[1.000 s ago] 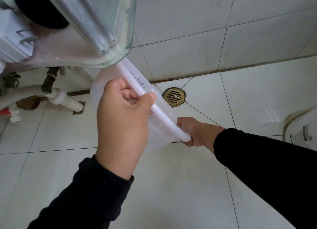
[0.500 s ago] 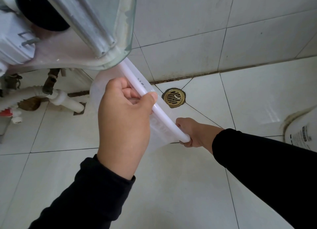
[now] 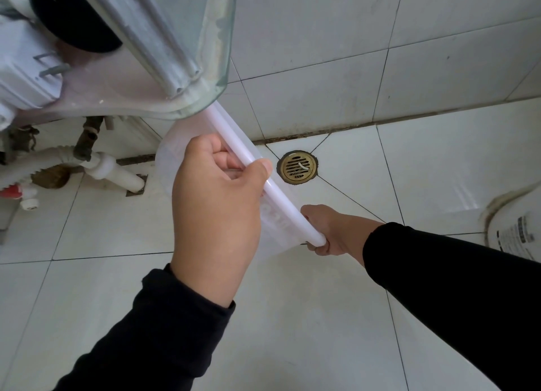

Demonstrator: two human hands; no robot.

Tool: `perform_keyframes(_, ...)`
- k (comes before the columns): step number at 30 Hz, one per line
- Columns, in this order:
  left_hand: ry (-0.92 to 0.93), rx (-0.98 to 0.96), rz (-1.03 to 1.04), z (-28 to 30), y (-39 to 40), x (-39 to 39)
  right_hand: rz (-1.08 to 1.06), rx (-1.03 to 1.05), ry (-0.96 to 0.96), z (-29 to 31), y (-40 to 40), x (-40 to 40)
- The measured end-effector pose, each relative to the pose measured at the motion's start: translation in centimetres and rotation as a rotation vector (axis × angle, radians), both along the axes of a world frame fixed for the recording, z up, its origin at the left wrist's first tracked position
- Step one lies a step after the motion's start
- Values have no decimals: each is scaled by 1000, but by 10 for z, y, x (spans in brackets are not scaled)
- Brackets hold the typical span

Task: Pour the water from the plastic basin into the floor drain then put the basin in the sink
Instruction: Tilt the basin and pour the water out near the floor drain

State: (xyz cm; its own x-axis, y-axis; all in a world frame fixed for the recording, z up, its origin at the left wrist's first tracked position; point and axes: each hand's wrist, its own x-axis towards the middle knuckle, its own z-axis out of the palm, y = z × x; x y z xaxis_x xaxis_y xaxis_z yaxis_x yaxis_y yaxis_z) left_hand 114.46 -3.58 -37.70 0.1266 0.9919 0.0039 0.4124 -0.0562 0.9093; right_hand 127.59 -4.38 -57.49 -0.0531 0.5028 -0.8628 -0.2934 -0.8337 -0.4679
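Plastic basin [image 3: 275, 215] held tipped on edge, just beside floor drain [image 3: 297, 167]. Rim gripped by left hand [image 3: 216, 197] and right hand [image 3: 328, 229]. Judged light, thin-walled, flexible, possibly wet-slippery; rolled rim best gripped.

- basin [image 3: 275, 215] tipped on edge above the floor [image 3: 292, 317], upper end tucked under the sink [image 3: 164, 68] edge
- left hand [image 3: 216, 203] on basin rim, near the middle; right hand [image 3: 330, 229] at the lower end
- floor drain [image 3: 298, 166] just right of the basin, near the wall [image 3: 351, 53]
- pipes [image 3: 96, 168] under the sink, left of the basin
- toilet base [image 3: 518, 232] far right, well apart from the drain
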Motion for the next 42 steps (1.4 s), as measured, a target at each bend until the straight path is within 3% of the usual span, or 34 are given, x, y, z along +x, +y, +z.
perform_keyframes(14,26,2,4,2,-1,2,37,-16,-11,-5,1,-1)
perform_keyframes(23,13,0,2,6,-4,4,-123,4,-76,5,0,7)
perform_keyframes(29,-10,-30,19,5,-6,1,-57,-4,-62,10,-7,6)
perform_keyframes(42,-38,-29,46,19,-17,-11,-122,7,-129,31,-10,4)
